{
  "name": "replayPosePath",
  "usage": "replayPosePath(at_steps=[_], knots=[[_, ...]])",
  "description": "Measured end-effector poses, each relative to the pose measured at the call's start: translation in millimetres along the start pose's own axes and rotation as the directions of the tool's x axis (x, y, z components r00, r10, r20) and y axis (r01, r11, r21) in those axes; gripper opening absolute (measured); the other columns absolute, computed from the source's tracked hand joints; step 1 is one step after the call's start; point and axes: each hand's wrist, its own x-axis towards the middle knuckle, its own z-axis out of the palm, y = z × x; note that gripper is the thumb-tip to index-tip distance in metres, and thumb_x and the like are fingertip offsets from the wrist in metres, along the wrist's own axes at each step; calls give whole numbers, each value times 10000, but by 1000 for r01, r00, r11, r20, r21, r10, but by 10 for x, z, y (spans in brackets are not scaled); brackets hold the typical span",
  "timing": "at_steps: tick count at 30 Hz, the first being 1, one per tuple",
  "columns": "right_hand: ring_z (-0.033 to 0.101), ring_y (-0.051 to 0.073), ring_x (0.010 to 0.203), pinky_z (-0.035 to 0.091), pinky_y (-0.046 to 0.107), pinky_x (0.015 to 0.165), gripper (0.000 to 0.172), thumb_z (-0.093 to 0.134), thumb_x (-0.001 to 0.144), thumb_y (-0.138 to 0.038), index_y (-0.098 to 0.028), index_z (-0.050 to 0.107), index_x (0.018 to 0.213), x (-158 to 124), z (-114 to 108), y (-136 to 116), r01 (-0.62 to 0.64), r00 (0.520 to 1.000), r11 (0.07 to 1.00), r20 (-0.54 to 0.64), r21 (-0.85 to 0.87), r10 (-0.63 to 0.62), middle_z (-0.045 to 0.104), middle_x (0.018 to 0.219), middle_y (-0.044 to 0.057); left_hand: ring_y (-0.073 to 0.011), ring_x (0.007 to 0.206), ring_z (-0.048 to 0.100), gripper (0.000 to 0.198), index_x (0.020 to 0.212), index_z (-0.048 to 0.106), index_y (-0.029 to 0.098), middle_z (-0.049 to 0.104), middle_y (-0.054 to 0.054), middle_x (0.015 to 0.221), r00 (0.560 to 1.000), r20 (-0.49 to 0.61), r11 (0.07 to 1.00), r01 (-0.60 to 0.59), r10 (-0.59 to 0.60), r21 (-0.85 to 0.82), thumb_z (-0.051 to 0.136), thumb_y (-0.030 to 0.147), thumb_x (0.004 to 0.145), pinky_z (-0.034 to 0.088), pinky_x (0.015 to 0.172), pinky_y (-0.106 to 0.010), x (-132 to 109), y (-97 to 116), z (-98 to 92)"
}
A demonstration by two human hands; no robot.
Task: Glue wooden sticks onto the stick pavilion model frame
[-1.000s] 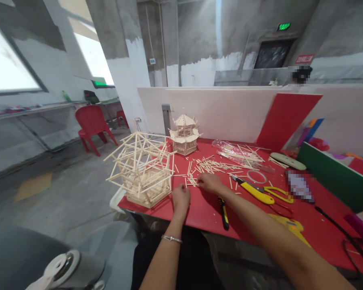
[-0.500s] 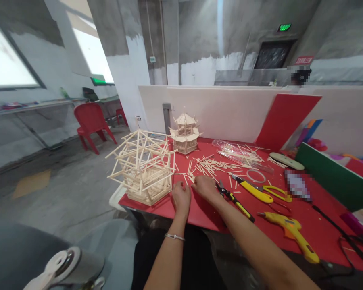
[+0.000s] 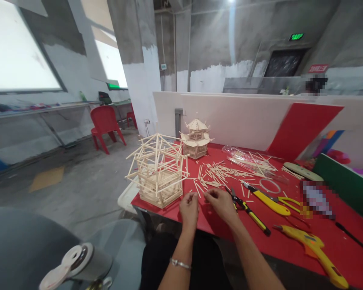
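Note:
My left hand (image 3: 189, 211) is closed, fingertips pinched, just right of a large open frame of wooden sticks (image 3: 157, 173). Close by on the right, my right hand (image 3: 221, 204) is closed too, thumb and fingers together. Whatever either pinch holds is too small to make out. Short loose wooden sticks (image 3: 220, 172) lie scattered beyond the fingertips. Behind the frame stands a small pagoda model (image 3: 196, 139) made of pale wood. Black-and-yellow cutters (image 3: 251, 215) lie to the right of my right hand.
On the red table (image 3: 205, 223) lie a yellow utility knife (image 3: 268, 200), a tape ring (image 3: 270, 185), a yellow glue gun (image 3: 313, 243) and bagged sticks (image 3: 251, 159). A green board (image 3: 347, 185) stands at the right. A lidded cup (image 3: 92, 259) is at the lower left.
The view has swung left, so the scene sits farther right and lower. Both hands have drawn back slightly toward me from the loose sticks. The stick frame and tools have stayed in place.

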Motion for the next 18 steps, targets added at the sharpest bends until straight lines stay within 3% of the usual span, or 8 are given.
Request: replayPosePath(at_steps=[3,6,11,18], knots=[[676,177,689,508,242,587,277,545,849,-413,-171,678,860,-219,44,-191,47,997,957,-65,285,-29,731,797,55,-59,319,301,303,734,633,165,457,64,439,995,82,992,69,-61,-105,662,466,737,200,337,-181,-121,138,-59],[669,184,709,516,249,575,247,605,818,-407,-182,692,874,-316,122,-452,138,982,874,-177,466,-61,721,823,56,-30,337,340,332,760,608,148,542,49,551,989,98,919,139,-110,-370,756,428,660,195,317,-158,-164,377,-122],[653,155,743,508,229,600,149,591,852,-312,-209,696,872,-283,272,-728,292,931,870,-327,398,-163,702,835,29,-14,338,346,355,702,570,141,507,70,525,983,86,865,182,-161,-467,808,383,599,176,305,-137,-120,712,-206],[655,159,789,511,247,679,130,580,872,-275,-217,695,888,-203,375,-804,345,903,889,-364,300,-228,700,838,23,-12,336,328,416,600,491,156,426,89,455,976,63,848,212,-208,-486,818,409,556,178,314,-139,-42,764,-229]])
